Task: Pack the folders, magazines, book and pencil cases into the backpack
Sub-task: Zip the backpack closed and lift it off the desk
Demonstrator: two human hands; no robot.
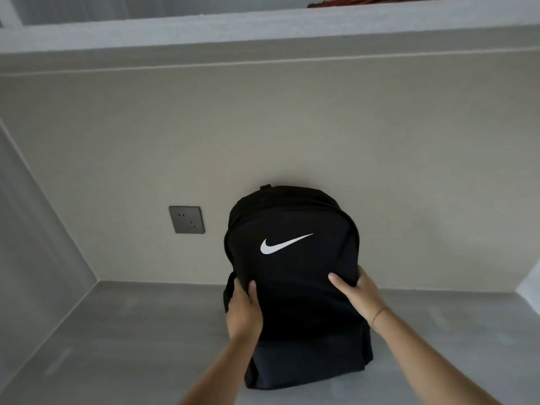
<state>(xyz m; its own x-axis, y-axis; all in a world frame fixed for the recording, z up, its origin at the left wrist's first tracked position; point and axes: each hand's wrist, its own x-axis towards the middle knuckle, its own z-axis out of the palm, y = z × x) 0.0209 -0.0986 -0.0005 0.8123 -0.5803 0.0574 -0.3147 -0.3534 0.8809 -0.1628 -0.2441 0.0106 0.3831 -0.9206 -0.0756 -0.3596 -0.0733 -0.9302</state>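
We hold the backpack (295, 276) upright with both hands.

Our left hand (244, 309) clasps its left edge, thumb on the front panel; our right hand (355, 293) clasps its right edge, each grip closed on the fabric. The backpack stands zipped on the grey worktop (117, 331), leaning against the beige wall (292, 127) behind it, a socket (186, 219) to its left.
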